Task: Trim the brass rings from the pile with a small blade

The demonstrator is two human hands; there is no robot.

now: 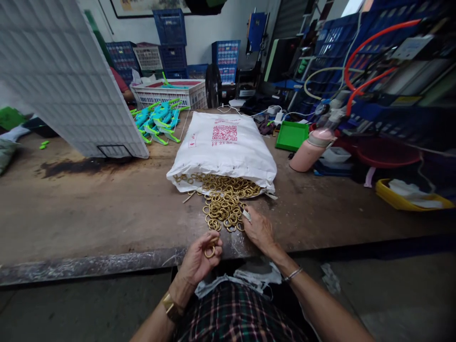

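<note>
A white woven sack [221, 147] with red print lies on the wooden table, its mouth facing me. Brass-coloured rings [223, 207] spill from that mouth into a loose pile near the table edge. My left hand [201, 256], palm up at the edge, is closed around brass rings [210, 251]; how many is hard to see. At the right side of the pile, my right hand [259, 229] has its fingers closed on a small dark-and-white item [245, 213], whose kind I cannot make out. Its fingertips are close to the rings.
A white ribbed panel [81, 80] stands at left. Behind it are turquoise-and-green plastic parts [160, 118] and a white crate [194, 97]. To the right are a green tray [291, 135], a pink bottle [309, 153], a yellow tray [409, 202] and a machine with red hoses [356, 59].
</note>
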